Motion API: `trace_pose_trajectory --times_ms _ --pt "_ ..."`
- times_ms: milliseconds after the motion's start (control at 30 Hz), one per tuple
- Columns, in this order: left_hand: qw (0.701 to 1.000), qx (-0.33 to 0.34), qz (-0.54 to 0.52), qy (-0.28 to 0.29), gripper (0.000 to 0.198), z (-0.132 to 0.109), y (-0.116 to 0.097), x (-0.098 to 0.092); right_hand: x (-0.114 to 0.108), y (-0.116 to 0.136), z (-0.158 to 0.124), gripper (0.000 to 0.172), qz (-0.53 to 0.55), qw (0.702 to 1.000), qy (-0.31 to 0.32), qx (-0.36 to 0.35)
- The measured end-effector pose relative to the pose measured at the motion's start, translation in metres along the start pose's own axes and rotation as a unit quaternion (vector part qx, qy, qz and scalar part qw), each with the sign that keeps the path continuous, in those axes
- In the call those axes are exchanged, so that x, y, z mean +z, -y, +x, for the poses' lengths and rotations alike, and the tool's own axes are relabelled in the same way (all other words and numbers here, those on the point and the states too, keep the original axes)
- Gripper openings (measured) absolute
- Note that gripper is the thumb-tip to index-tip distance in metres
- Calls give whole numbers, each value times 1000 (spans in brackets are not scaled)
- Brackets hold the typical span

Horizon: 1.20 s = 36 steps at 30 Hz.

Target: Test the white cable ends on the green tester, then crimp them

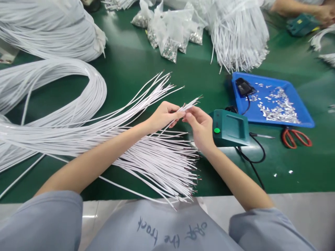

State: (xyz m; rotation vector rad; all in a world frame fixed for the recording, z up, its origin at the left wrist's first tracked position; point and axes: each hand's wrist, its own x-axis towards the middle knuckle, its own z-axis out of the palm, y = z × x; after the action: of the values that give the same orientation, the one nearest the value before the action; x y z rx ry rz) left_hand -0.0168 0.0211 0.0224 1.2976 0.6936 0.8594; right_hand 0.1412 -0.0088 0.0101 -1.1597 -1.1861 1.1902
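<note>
My left hand (169,114) is closed around a few white cables (192,104) near their stripped ends, which point to the upper right. My right hand (200,127) pinches at the same cables from the right, its thumb and fingertips against them. Below and behind my hands a large fan of white cables (162,157) lies across the table, bare wire tips toward the right. Another part of the bundle (146,97) runs up and to the right behind my left hand. Just right of my right hand stands a green device (230,127) with a bright green button.
A blue tray (309,120) holds small shiny metal pieces (281,106) and a black item (244,86). Red-handled scissors (295,137) and a pen (263,136) lie nearby. Bags of metal parts (170,33) and coiled cables (49,31) sit farther back. Another person's hand (324,15) shows top right.
</note>
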Motion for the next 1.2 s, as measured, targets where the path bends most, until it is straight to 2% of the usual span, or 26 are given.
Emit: trace_pose_trajectory --times_ms 100,200,267,300,400,467,567,667,767,867,1000,1100,1133,1200 --pt "1000 -15 -1 22 35 0 -1 1 -1 4 0 22 36 999 0 1" --pt "998 1 -27 -65 28 3 0 0 -3 4 -2 26 18 999 -32 -3" --pt "992 16 -39 -120 26 4 1 0 -3 3 -3 30 -1 1000 -16 0" --pt "991 21 -38 -126 26 4 1 1 -3 2 -4 31 -12 1000 2 -1" --pt "995 24 -21 -91 28 4 -1 3 -2 1 -6 33 -36 997 61 -22" --pt "997 10 -21 -72 30 3 -2 4 -1 2 -7 31 -58 995 70 -37" --pt "996 -21 -44 -69 34 3 -4 5 -1 5 -8 24 -94 994 13 -53" --pt "996 -25 -39 -70 35 3 -3 4 -3 10 -6 25 -58 995 -43 -64" --pt "998 -12 1 -56 32 3 -3 4 -5 15 -2 23 -48 996 -18 -79" --pt "998 -11 29 -49 29 3 -3 6 -6 18 -2 20 -97 990 -19 -105" --pt "996 0 53 -77 24 3 -3 7 -7 21 -5 19 -173 979 -31 -103" --pt "992 -14 39 -121 18 4 -1 5 -17 27 -3 15 -270 957 -29 -103" --pt "991 -18 47 -127 16 5 1 4 -23 30 -2 13 -329 937 -23 -113" --pt "988 -20 94 -120 14 5 4 3 -36 37 4 9 -476 868 -2 -139"
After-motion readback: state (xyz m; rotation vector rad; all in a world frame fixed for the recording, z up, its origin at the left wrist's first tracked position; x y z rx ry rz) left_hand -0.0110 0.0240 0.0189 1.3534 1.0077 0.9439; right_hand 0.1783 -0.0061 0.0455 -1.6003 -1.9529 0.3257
